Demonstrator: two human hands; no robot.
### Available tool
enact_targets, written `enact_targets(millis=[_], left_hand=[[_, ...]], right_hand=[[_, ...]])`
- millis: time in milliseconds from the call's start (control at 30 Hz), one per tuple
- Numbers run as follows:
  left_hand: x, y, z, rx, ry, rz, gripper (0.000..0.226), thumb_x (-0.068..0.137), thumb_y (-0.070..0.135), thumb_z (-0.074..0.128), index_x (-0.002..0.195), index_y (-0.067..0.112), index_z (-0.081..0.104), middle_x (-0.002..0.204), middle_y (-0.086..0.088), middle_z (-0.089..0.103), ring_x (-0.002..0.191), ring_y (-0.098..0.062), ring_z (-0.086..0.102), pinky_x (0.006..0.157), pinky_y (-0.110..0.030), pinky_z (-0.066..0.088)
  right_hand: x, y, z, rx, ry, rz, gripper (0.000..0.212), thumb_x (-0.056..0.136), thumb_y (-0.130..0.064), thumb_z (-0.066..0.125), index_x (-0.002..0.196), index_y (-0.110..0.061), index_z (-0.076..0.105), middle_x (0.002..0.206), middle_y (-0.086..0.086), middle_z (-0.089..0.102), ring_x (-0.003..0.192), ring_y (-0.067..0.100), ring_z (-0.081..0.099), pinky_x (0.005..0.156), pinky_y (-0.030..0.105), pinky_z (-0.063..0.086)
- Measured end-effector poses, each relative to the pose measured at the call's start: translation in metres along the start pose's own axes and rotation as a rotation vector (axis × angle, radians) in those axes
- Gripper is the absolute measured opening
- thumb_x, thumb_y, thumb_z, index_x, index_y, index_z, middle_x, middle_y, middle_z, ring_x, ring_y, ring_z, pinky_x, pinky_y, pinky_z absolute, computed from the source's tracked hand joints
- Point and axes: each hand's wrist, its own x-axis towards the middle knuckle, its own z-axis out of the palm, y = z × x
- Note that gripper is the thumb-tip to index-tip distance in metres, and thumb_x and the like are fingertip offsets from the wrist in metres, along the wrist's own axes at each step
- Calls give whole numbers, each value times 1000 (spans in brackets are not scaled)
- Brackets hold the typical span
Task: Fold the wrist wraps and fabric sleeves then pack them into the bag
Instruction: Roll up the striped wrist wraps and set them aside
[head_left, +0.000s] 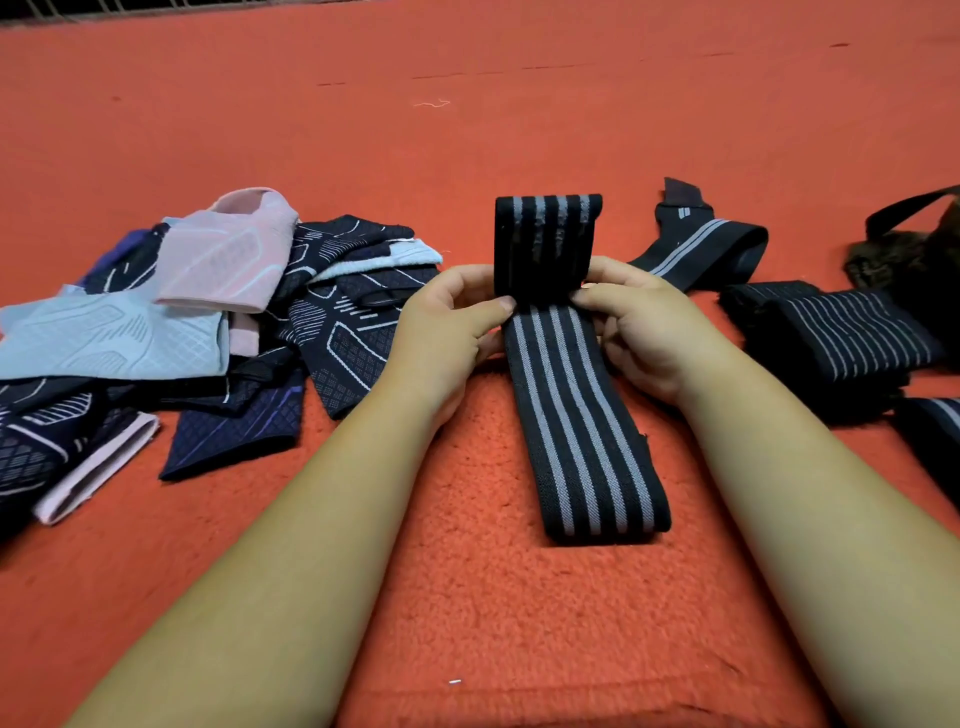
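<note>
Both hands were on it! The left hand (452, 322) pinched the left edge of the wrap (576, 415), thumb on top and fingers curled under. The right hand (641, 325) pinched the right edge the same way, so the two grips faced each other across the crease.

The wrap lay dead between them, equally close to each hand, with its long axis running near to far. The near half lay flat on the carpet (519, 623) and ran back toward the person. The far half, the flap (545, 244), stood up from the crease. The next fold looked likely to go along that axis, the flap coming down toward the near end.

Further out, the sleeves (208, 312) sat heaped to the left. Folded wraps (852, 343) were stacked to the right, with a loose wrap (701, 249) just beyond them. The bag (914, 244) waited at the far right edge, well apart from both hands.
</note>
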Motion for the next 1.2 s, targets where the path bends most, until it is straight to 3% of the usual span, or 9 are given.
enact_targets(millis=[167,333,467,633,733,833,933,1000,1200], left_hand=[[-1,5,-1,-88,-20,-43,20,95,-2,71,111,8,73,106,-12,76,91,-23,76,74,-33,60],[-4,10,1,-129,-5,-74,25,99,-6,54,108,6,73,97,-11,77,86,-20,73,76,-35,62],[-1,11,1,-154,29,-116,18,103,10,57,113,8,71,97,-7,75,86,-23,73,81,-40,62],[-2,0,2,46,-7,-123,13,98,16,73,109,9,72,91,-6,73,71,-14,68,63,-26,53],[1,-3,0,45,14,-79,17,95,14,78,109,6,74,93,-9,73,71,-14,68,64,-25,54],[5,-3,-2,13,74,-36,17,93,13,80,108,7,74,93,-10,72,67,-9,65,64,-24,52],[9,-4,-4,-2,147,18,24,86,19,85,105,10,76,101,-14,77,87,-19,71,86,-42,61],[10,-4,-5,-5,186,44,19,86,19,85,102,12,77,101,-13,78,90,-20,71,92,-45,59],[8,-1,-3,-56,213,52,19,85,21,87,98,11,77,109,-23,77,93,-27,73,96,-55,60]], right_hand=[[-7,-9,4,150,5,44,35,105,9,42,119,-8,70,69,0,75,52,4,66,48,14,50],[-4,-8,1,238,43,32,39,103,8,53,140,-1,61,70,-3,70,51,2,62,53,15,51],[-1,-5,-1,180,108,26,32,100,3,63,132,1,67,84,1,76,62,3,67,66,21,59],[3,1,-5,136,158,6,18,100,3,65,113,-5,74,95,11,76,87,17,72,92,32,60],[4,1,-2,106,169,13,13,103,-6,64,111,-4,74,89,9,76,81,16,73,78,28,62],[4,-1,4,19,142,53,29,109,-33,58,109,-8,73,87,7,75,75,16,71,68,28,58],[-1,-2,5,-196,33,79,42,102,-54,63,107,-14,74,84,7,70,67,17,62,59,29,47],[-7,-3,5,-358,-23,74,37,99,-52,69,100,-15,75,77,3,64,61,14,55,54,26,40],[-10,-5,1,-492,-130,63,25,98,-32,75,117,-16,76,58,-9,53,52,4,46,49,18,37]])
